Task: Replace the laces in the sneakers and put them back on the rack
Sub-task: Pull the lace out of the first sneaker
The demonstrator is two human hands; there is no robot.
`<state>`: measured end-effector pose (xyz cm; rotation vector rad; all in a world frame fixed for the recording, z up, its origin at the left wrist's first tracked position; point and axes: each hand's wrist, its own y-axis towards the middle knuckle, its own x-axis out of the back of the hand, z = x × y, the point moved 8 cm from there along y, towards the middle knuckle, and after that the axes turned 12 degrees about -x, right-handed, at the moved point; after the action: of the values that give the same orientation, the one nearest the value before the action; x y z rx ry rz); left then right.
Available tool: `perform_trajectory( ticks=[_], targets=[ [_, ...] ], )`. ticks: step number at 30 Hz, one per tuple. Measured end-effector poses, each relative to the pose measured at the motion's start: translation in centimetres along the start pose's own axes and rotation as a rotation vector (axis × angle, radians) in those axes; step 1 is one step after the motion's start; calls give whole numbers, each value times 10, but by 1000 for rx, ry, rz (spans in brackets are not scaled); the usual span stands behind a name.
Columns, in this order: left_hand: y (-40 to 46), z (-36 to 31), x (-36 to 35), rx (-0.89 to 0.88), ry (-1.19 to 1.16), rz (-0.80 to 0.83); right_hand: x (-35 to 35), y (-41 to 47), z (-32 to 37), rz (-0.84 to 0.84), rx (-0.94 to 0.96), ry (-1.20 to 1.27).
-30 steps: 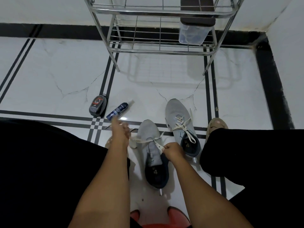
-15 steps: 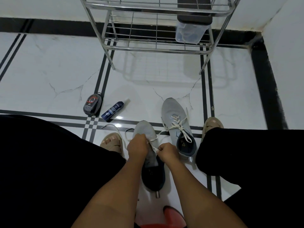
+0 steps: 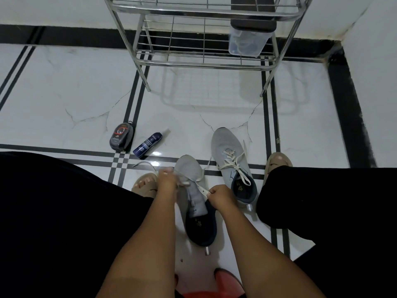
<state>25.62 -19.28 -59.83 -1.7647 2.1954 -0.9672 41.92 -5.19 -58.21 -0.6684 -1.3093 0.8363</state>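
Note:
Two grey sneakers lie on the white tiled floor between my knees. The near sneaker [image 3: 189, 168] has a white lace [image 3: 200, 187] threaded only through its front eyelets. My left hand [image 3: 168, 181] is closed on one end of that lace at the shoe's left side. My right hand [image 3: 221, 196] pinches the other end at the shoe's right side. The far sneaker [image 3: 227, 147] stands to the right, fully laced, with loose ends. The metal wire rack [image 3: 204, 63] stands against the wall ahead.
A black shoe-polish sponge [image 3: 121, 137] and a blue spray bottle [image 3: 148, 145] lie on the floor to the left. A clear plastic box [image 3: 247, 44] sits on the rack's lower shelf. My sandalled feet flank the sneakers. A red stool edge [image 3: 227, 278] shows below.
My left hand, stretched out leftward with the lace a second ago, came back to the near sneaker's front. My right hand has stayed on the lace at the shoe's right side.

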Motion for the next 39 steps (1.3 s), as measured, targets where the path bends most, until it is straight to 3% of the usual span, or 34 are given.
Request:
perform_trajectory(
  ticks=[3, 4, 5, 7, 9, 11, 13, 16, 20, 22, 27, 32, 39],
  targets=[
    [20, -29, 35, 100, -849, -301, 2, 2, -8, 1, -38, 19],
    [24, -39, 43, 95, -927, -324, 1, 1, -8, 2, -38, 17],
    [27, -49, 47, 33, -748, -301, 1, 1, -7, 2, -31, 6],
    [24, -73, 39, -186, -21, -149, 1, 0, -4, -10, -21, -15],
    [8, -69, -4, -375, 547, 167, 0, -1, -3, -13, -12, -22],
    [-11, -37, -38, -436, 890, 409, -1, -1, -2, -12, 3, -38],
    [-22, -17, -45, -470, 1059, 388, -3, -1, -2, -12, 18, -52],
    [-31, -13, -47, -551, 1129, 305, -4, 0, -3, -16, 22, -54],
    [-31, -12, -47, -602, 1213, 331, -6, 2, -2, 7, 24, -50],
    [-27, -5, -45, -553, 1188, 347, -5, 1, -2, 14, 15, -38],
    [-23, 14, -38, -298, 741, 392, -5, 6, -10, 20, -62, 37],
    [-27, 21, -38, -162, 519, 511, -5, 6, -15, 33, -109, 79],
    [-31, 36, -31, 85, 216, 490, -5, 7, -17, 49, -142, 76]
  ],
)
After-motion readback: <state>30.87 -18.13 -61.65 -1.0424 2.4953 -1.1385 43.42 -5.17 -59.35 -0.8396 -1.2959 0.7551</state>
